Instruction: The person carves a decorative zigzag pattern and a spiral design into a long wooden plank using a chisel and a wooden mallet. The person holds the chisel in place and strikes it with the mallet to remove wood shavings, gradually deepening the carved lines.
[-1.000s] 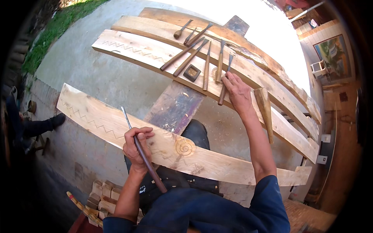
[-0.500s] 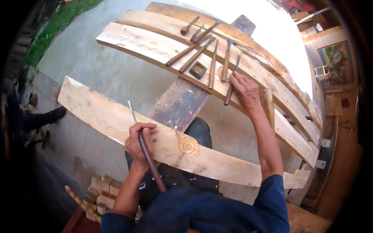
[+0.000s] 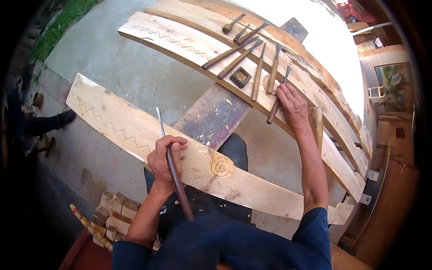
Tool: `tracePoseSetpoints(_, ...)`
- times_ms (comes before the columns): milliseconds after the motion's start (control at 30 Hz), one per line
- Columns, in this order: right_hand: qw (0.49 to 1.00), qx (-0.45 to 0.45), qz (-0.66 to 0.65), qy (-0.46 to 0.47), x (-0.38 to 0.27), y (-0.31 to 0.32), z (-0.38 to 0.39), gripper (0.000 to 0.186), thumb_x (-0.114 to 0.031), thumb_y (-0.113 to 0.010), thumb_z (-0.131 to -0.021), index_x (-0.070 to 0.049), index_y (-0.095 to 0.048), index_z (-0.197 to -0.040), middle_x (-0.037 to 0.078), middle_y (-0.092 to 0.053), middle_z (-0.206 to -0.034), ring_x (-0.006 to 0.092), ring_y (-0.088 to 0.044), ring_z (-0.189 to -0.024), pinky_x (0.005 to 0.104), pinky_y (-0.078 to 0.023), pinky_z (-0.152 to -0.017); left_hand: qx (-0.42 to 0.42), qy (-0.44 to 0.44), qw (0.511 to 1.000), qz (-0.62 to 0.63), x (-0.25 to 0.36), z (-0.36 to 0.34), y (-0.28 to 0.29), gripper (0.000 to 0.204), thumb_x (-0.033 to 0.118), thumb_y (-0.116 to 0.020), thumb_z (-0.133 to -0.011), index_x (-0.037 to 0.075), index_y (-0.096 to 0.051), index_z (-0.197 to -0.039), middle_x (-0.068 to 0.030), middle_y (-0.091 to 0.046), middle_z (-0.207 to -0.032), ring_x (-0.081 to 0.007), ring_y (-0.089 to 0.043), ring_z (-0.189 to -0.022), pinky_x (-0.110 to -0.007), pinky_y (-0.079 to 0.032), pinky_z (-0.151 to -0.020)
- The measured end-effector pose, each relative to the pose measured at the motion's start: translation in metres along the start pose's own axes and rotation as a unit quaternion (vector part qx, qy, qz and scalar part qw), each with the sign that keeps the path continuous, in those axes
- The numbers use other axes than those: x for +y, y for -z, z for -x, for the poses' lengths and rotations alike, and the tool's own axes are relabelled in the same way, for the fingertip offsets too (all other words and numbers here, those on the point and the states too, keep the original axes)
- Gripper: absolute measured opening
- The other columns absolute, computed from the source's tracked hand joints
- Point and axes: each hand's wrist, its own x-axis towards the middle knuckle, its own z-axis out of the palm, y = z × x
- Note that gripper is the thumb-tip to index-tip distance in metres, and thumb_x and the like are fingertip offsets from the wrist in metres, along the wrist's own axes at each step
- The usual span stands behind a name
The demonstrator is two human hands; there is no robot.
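My left hand grips a long chisel with a dark handle, its blade pointing forward over the near board, which bears a zigzag line and a carved spiral. My right hand is closed on a chisel at the end of a row of tools on the middle beam. Beside that row sit several wooden-handled gouges and a small dark square block. An upright pale wooden piece is partly behind my right forearm.
Rough planks lie beyond, over a paint-stained board. Wooden blocks are heaped at lower left. A person's dark-clad leg is at the left. A framed picture stands at the right.
The view has shifted slightly, moving the benches up and right in the picture. Both hands keep their holds; the left hand with its chisel appears a little higher and farther right.
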Motion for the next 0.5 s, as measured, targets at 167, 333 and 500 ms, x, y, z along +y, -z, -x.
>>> tracePoseSetpoints(167,1.0,-0.015,-0.007,-0.014,0.013,-0.001,0.002,0.03,0.001,-0.071,-0.09,-0.006,-0.07,-0.12,0.009,-0.073,-0.133,0.0302,-0.07,-0.129,0.0403,-0.063,-0.1,-0.005,0.001,1.0,-0.006,0.001,0.0,0.001,0.011,0.009,-0.059,-0.113,-0.002,-0.06,-0.113,-0.0138,-0.079,-0.096,-0.0196,-0.078,-0.077,-0.031,-0.061,-0.07)
tracePoseSetpoints(333,0.998,0.004,0.001,-0.057,0.022,-0.009,0.001,0.027,0.001,-0.068,-0.093,-0.006,-0.071,-0.118,0.009,-0.074,-0.133,0.0298,-0.072,-0.126,0.0411,-0.063,-0.097,0.002,-0.005,1.0,-0.004,0.0,-0.002,-0.001,0.007,0.008,-0.065,-0.11,0.001,-0.063,-0.111,-0.0106,-0.079,-0.095,-0.0203,-0.078,-0.074,-0.032,-0.06,-0.065)
tracePoseSetpoints(500,0.997,0.056,0.0,-0.047,-0.002,0.005,-0.033,0.029,-0.002,-0.069,-0.09,-0.007,-0.073,-0.118,0.007,-0.075,-0.127,0.0279,-0.073,-0.12,0.0388,-0.064,-0.095,0.003,-0.003,1.0,-0.009,-0.001,0.0,0.001,0.007,0.007,-0.067,-0.109,0.001,-0.064,-0.11,-0.0102,-0.078,-0.093,-0.0204,-0.078,-0.073,-0.032,-0.059,-0.064)
